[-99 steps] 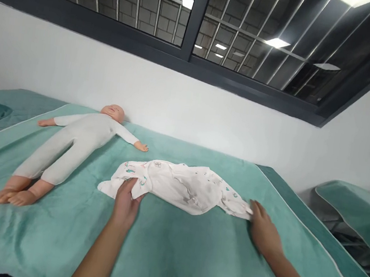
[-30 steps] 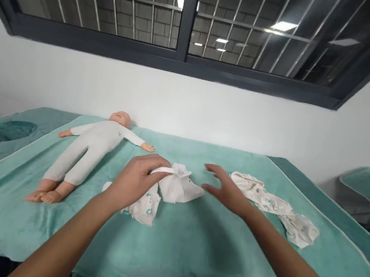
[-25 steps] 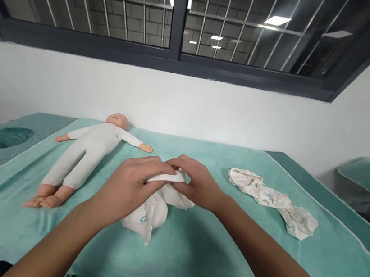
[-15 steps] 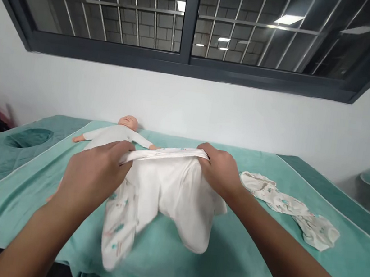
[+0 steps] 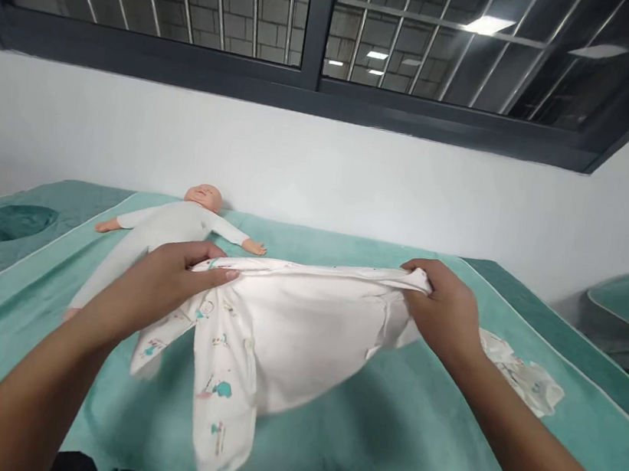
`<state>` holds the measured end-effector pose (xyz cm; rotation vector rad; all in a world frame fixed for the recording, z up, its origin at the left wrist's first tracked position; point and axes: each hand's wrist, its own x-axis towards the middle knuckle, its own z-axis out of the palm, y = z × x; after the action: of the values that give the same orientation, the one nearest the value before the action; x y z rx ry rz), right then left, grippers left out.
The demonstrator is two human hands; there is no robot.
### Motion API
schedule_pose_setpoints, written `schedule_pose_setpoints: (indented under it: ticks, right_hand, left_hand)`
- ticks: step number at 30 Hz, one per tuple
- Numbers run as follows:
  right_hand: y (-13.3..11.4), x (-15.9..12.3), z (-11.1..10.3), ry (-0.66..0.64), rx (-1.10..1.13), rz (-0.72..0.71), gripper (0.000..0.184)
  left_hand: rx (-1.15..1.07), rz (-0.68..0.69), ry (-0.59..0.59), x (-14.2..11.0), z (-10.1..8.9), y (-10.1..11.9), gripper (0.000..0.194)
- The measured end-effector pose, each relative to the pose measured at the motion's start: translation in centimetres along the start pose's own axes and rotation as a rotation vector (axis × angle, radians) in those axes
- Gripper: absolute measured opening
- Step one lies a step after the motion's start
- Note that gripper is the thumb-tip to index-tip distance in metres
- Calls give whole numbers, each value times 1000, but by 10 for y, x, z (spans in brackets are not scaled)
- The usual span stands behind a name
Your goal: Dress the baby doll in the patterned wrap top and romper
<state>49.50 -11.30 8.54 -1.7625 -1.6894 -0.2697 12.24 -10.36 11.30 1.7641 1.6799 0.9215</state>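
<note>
Meanwhile both hands, left point(image 5: 169, 282) and right point(image 5: 444, 310), pinch a white romper point(image 5: 284, 332), hiding the doll's point(image 5: 158, 234) legs.

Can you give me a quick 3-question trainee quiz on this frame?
1. True or false: both hands grip the white baby garment.
2. Where does the baby doll lie? A) under the garment B) on the green cover beyond the left hand C) on the floor
3. What lies on the green cover just past the right hand?

Key:
1. True; it is stretched between them, lifted off the cover.
2. B; on its back, arms out, near the wall.
3. A second printed garment, partly hidden by the right forearm.
</note>
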Motion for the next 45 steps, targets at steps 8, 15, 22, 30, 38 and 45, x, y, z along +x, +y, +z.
schedule_pose_setpoints:
  ticks: [8, 15, 22, 30, 38, 45]
  right_hand:
    - [-15, 30, 75, -310, -403, 99, 37]
    - [-29, 4, 147, -241, -291, -115, 42]
    - [-40, -18, 203, -438, -83, 13, 46]
    - [-35, 6, 225, -243, -131, 88, 76]
    - [-24, 7, 229, -327, 60, 120, 56]
    - [18, -2, 177, -338, 435, -28, 36]
  left_hand:
    - [500, -15, -12, 105, 65, -26, 31]
    - [612, 395, -27, 82, 168, -31, 29]
    - [561, 266, -21, 97, 222, -72, 39]
    - [668, 321, 253, 102, 210, -81, 53]
    - [730, 288, 124, 106, 217, -88, 49]
    - [748, 274, 53, 110, 219, -94, 50]
